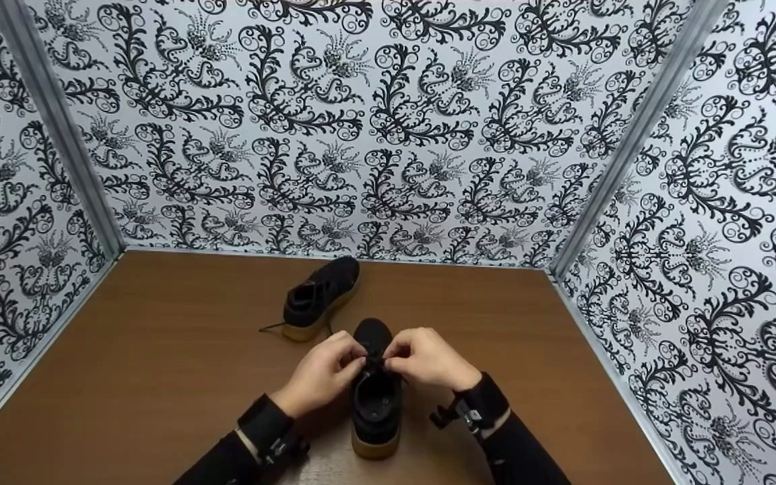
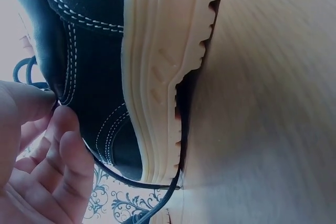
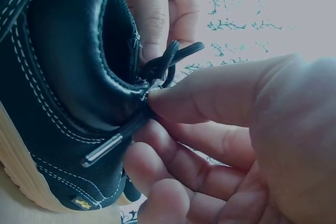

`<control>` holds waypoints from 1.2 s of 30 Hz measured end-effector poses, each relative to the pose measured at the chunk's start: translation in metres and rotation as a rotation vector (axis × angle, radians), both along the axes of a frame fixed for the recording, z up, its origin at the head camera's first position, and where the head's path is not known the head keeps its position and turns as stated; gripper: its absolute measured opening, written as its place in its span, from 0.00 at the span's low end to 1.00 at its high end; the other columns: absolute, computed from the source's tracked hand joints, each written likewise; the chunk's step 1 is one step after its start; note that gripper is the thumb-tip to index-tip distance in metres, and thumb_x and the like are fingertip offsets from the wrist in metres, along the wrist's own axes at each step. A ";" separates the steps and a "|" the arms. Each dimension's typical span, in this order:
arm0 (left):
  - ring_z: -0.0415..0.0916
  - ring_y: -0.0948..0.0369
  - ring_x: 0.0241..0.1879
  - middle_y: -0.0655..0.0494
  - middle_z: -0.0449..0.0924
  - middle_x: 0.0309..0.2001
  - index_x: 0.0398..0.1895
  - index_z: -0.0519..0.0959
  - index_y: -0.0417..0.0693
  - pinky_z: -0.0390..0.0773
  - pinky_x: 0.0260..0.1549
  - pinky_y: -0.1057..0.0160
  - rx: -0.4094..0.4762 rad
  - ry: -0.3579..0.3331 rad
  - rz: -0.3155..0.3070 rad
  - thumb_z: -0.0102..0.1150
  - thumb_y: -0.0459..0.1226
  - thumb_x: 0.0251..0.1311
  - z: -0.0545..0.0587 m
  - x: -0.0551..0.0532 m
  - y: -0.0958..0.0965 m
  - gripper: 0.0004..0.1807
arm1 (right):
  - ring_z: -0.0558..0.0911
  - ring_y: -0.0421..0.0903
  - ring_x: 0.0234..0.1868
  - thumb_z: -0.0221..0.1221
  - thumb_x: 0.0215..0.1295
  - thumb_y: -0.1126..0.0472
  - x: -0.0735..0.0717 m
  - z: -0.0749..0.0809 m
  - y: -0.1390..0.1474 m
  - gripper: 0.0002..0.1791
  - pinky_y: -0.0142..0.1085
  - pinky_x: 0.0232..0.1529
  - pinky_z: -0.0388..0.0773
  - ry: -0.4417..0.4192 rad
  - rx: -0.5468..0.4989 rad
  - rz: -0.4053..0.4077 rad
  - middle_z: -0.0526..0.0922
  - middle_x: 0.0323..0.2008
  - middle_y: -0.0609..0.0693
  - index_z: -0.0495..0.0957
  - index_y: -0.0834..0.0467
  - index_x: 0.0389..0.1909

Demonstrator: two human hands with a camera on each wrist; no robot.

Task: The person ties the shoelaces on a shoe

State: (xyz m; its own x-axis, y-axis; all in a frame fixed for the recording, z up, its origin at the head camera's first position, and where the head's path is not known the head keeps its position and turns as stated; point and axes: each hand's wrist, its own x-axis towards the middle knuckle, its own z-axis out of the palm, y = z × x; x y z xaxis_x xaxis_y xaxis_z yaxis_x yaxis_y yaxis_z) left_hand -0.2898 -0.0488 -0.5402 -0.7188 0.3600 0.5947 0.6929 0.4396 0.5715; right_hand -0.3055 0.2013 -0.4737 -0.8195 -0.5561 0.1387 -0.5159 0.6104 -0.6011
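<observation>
A black lace-up shoe [image 1: 376, 426] with a tan sole stands upright, its toe pointing away from me. Both hands meet over its lacing. My left hand [image 1: 320, 376] pinches the shoelace between thumb and forefinger on the left side. From the other side, my right hand [image 1: 434, 360] pinches the lace at the top of the tongue. In the right wrist view, loops of black shoelace [image 3: 167, 62] rise by the fingertips, and a metal-tipped lace end [image 3: 102, 150] hangs along the shoe. A lace strand [image 2: 113, 173] trails past the sole in the left wrist view.
A second black shoe [image 1: 320, 296] stands farther back and left, a lace end [image 1: 271, 328] lying out beside it. Patterned white-and-black panels [image 1: 334, 135] enclose the brown table [image 1: 159, 350] at the back and sides.
</observation>
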 end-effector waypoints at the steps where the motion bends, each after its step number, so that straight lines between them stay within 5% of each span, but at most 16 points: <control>1: 0.77 0.65 0.36 0.61 0.82 0.40 0.42 0.87 0.53 0.80 0.38 0.67 0.001 -0.004 -0.003 0.71 0.30 0.72 0.000 0.000 0.000 0.07 | 0.82 0.33 0.32 0.69 0.69 0.61 0.000 0.000 0.000 0.04 0.29 0.38 0.80 0.007 -0.001 0.000 0.92 0.36 0.45 0.93 0.53 0.40; 12: 0.76 0.66 0.35 0.59 0.83 0.40 0.46 0.91 0.50 0.77 0.36 0.69 0.008 -0.003 -0.032 0.71 0.30 0.71 -0.001 0.000 0.002 0.07 | 0.82 0.35 0.37 0.72 0.71 0.60 -0.001 -0.003 -0.001 0.04 0.31 0.41 0.80 0.047 -0.023 0.011 0.91 0.38 0.45 0.95 0.51 0.41; 23: 0.76 0.65 0.34 0.58 0.81 0.38 0.41 0.88 0.48 0.78 0.35 0.69 0.008 0.035 -0.025 0.72 0.28 0.68 -0.001 0.000 0.002 0.06 | 0.81 0.32 0.28 0.72 0.71 0.60 -0.002 0.002 0.005 0.04 0.27 0.33 0.78 -0.048 0.003 0.029 0.90 0.34 0.43 0.94 0.53 0.43; 36: 0.78 0.62 0.34 0.57 0.83 0.41 0.44 0.89 0.50 0.80 0.36 0.68 -0.005 0.003 -0.043 0.71 0.30 0.71 0.001 0.002 0.002 0.06 | 0.81 0.34 0.35 0.70 0.72 0.60 -0.002 -0.002 0.002 0.02 0.30 0.39 0.80 0.021 -0.008 0.022 0.89 0.36 0.45 0.91 0.53 0.39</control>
State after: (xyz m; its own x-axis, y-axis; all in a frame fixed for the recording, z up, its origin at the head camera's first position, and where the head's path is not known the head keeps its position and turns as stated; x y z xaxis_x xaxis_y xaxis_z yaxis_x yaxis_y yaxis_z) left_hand -0.2878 -0.0471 -0.5393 -0.7012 0.3930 0.5949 0.7126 0.4122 0.5676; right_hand -0.3077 0.2028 -0.4756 -0.8040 -0.5727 0.1603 -0.5415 0.5937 -0.5952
